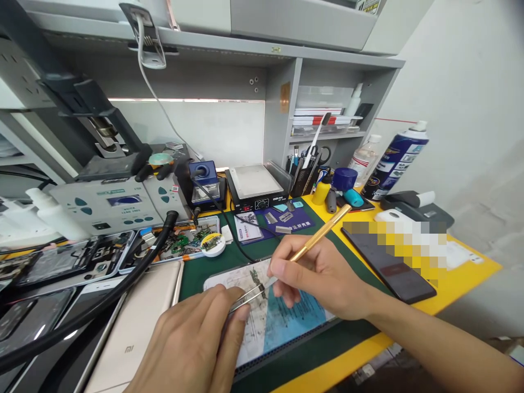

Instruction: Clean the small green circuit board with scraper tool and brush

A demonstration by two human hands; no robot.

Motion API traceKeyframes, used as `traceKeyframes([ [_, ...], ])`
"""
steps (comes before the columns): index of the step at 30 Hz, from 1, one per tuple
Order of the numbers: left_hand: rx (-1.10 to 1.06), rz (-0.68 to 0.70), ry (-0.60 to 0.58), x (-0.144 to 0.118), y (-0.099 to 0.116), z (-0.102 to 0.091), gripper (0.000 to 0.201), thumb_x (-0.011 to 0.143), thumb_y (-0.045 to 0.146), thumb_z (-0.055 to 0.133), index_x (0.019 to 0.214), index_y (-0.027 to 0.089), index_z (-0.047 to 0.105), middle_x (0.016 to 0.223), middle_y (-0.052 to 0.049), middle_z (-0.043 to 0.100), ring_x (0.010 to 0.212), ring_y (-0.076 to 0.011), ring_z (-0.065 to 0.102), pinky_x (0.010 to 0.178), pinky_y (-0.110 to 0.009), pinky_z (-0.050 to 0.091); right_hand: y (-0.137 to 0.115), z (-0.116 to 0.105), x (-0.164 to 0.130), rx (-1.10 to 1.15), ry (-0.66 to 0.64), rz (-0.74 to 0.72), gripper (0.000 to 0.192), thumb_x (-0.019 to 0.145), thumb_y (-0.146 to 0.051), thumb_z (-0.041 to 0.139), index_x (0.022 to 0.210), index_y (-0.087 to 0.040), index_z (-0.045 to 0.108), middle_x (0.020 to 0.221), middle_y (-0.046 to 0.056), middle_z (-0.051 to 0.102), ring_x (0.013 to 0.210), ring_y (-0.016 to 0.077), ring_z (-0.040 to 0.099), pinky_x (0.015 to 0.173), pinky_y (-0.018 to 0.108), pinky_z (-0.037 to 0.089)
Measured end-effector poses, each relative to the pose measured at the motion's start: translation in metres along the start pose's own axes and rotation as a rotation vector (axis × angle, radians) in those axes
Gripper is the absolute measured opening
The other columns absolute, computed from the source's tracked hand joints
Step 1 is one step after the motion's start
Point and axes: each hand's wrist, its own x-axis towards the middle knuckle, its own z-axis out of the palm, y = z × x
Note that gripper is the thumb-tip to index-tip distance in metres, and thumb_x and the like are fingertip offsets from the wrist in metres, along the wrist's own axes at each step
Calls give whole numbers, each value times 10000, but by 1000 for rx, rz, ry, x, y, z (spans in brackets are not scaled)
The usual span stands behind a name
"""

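Note:
My left hand (204, 333) is closed around metal tweezers (248, 296), whose tips touch a small green circuit board (255, 277). In my right hand (313, 273) is a gold-handled craft knife (321, 233), gripped like a pen. Its pale blade (270, 281) points down and left to the board, close to the tweezer tips. Under both hands lies a white and blue work pad (282, 327) with dark stains. Whether the blade touches the board I cannot tell.
A black hose (135, 278) crosses the left side over several phones and a gold phone back (135, 333). Behind stand a soldering station (207, 185) and a hot plate (257, 183). On the right are a dark phone (388, 265) and a spray can (395, 161).

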Motion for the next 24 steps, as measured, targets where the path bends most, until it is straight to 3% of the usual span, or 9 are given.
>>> traceKeyframes([
  [7, 4, -31, -54, -5, 0, -1, 98, 1058, 242, 428, 1064, 228, 525, 789, 9, 647, 630, -170, 671, 581, -296, 512, -1, 2, 0, 14, 1, -3, 348, 856, -444, 755, 792, -141, 597, 652, -1, 663, 486, 57, 578, 469, 154, 449],
  [24, -12, -11, -54, -5, -2, 0, 88, 1040, 212, 451, 1042, 224, 538, 735, 29, 621, 580, -158, 627, 540, -296, 487, -3, -1, -1, 25, -9, -7, 323, 857, -415, 760, 783, -140, 607, 643, -2, 658, 500, 61, 577, 497, 163, 474],
])
